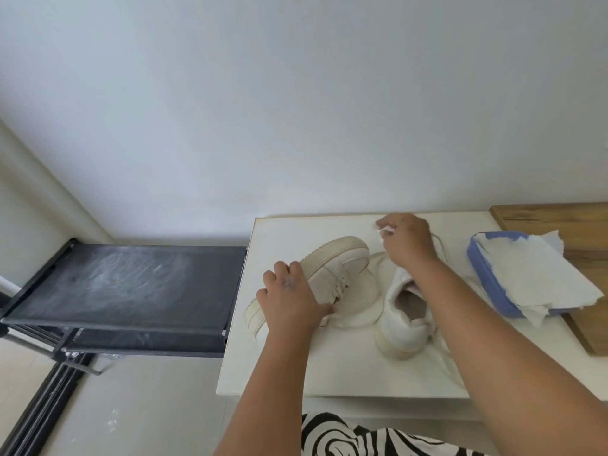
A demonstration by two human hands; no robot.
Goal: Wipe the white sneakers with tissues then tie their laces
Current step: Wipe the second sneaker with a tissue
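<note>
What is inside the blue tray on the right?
The blue tray holds crumpled white tissues that spill over its right and near edges onto the wooden board. The tissues cover the tray's floor, so anything beneath them cannot be seen.

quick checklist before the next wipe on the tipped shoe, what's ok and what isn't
1. Tipped sneaker steadied: ok, the left hand grips it, sole turned up and outward.
2. Tissue in hand: ok, the right hand pinches a small tissue.
3. Tissue touching the shoe: not ok, it is held off behind both shoes.
4. Spare tissues available: ok, they lie on the blue box to the right.
5. Second sneaker upright: ok, it stands under the right forearm.
6. Laces tied: cannot tell.
</note>
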